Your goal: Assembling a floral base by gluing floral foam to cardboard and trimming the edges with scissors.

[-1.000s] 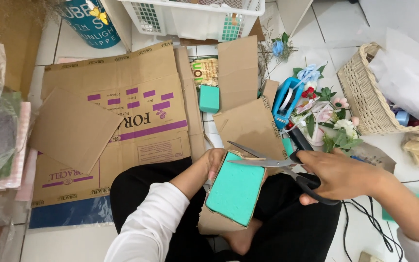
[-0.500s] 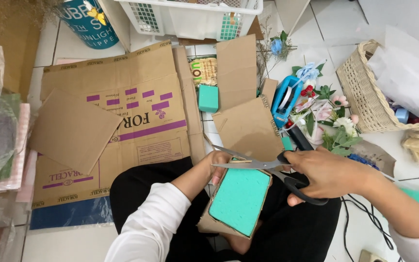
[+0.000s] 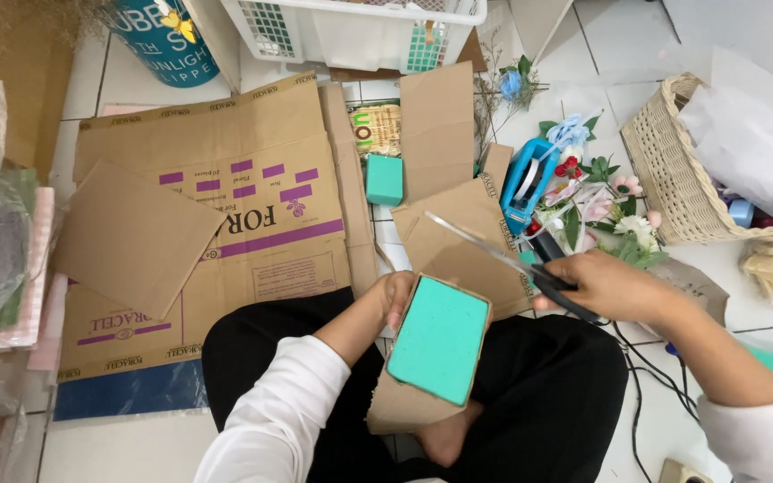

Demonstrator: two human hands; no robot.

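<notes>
Over my lap, my left hand (image 3: 395, 300) grips the foam-backed cardboard (image 3: 436, 344); right hand (image 3: 606, 284) clasps scissors (image 3: 503, 255), blades aimed up-left beyond it.

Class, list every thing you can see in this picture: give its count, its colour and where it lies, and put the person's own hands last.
foam block: one, teal, on a cardboard piece in the lap
small block: one, teal, on the floor ahead
scissors: one, black handles, blades open, right of the block
flat boxes: several, brown, floor left
tape dispenser: one, blue, by the flowers
flowers: a bunch, pink and white, floor right
wicker basket: one, tan, right
crate: one, white, top
left hand: holds the block's far edge
right hand: grip on the scissors
</notes>
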